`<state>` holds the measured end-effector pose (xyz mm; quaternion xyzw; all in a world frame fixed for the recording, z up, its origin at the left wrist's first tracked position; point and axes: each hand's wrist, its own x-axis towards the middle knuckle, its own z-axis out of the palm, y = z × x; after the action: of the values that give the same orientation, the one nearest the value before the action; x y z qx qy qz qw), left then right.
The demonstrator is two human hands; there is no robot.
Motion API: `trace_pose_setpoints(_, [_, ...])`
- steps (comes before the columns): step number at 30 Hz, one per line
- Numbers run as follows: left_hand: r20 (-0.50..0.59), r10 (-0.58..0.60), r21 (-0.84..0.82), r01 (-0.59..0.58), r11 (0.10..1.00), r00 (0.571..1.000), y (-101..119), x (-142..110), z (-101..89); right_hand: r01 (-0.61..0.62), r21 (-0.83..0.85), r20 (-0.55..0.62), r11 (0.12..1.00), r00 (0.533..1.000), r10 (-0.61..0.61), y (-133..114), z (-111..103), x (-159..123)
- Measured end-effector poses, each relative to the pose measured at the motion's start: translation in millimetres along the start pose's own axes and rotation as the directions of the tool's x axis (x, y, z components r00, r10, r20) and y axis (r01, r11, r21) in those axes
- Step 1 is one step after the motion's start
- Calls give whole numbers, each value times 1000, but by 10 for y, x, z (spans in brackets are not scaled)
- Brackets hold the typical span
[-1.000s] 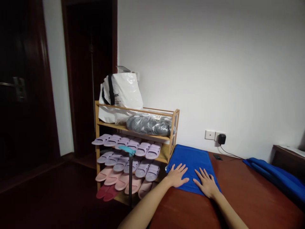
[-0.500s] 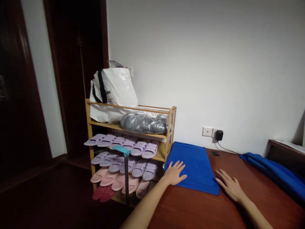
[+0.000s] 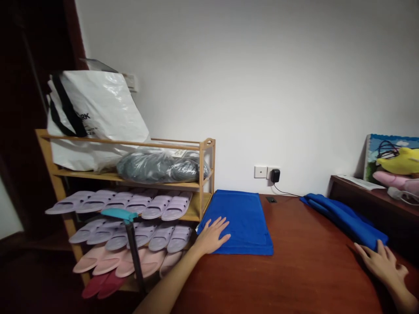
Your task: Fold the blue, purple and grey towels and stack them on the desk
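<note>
A flat, folded blue cloth [image 3: 240, 222] lies on the brown wooden table [image 3: 294, 270], close to the shoe rack. My left hand [image 3: 212, 235] rests on its left part with the fingers spread. At the right of the table is a second blue cloth [image 3: 340, 216], loosely bunched in a long strip. My right hand [image 3: 381, 264] is at the near end of this bunched cloth, fingers apart and the fingertips at its edge. Whether they press on the fabric I cannot tell.
A wooden rack [image 3: 206, 174] on the left holds several slippers [image 3: 176, 205], a white bag [image 3: 98, 113] and a plastic-wrapped bundle [image 3: 160, 165]. A teal-topped pole [image 3: 132, 244] stands before it. A black plug [image 3: 275, 175] sits in the wall; a dark shelf [image 3: 343, 183] bears toys.
My right hand has moved right, from beside the folded cloth to the bunched cloth. My left hand stays on the folded cloth. The view has turned right, bringing toys into sight.
</note>
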<state>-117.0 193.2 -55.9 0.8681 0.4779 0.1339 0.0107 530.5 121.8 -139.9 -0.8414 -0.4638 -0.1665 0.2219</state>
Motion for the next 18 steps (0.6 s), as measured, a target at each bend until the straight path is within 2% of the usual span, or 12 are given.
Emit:
trace_pose_setpoints(3, [7, -7, 14, 7, 1000, 1000, 13, 13, 0, -98, 39, 104, 994, 990, 93, -15, 12, 72])
trace_pose_setpoints(5, [16, -11, 22, 10, 1000, 1000, 19, 21, 4, -90, 49, 137, 995, 987, 82, -45, -8, 109])
trace_pose_setpoints(9, [24, -9, 41, 8, 999, 1000, 13, 37, 18, 6, -7, 90, 1000, 996, -5, -143, -151, 160])
trace_pose_setpoints(12, [22, -3, 44, 2, 999, 1000, 1, 46, 29, 67, -37, 42, 997, 997, -66, -275, -381, 238])
trace_pose_setpoints(16, [14, 3, 43, -3, 999, 1000, -12, 52, 40, 191, -54, -15, 980, 981, -192, -582, -726, 313])
trace_pose_setpoints(18, [9, 0, 36, -1, 999, 1000, -14, 50, 42, 291, -28, -8, 956, 957, -291, -792, -838, 203])
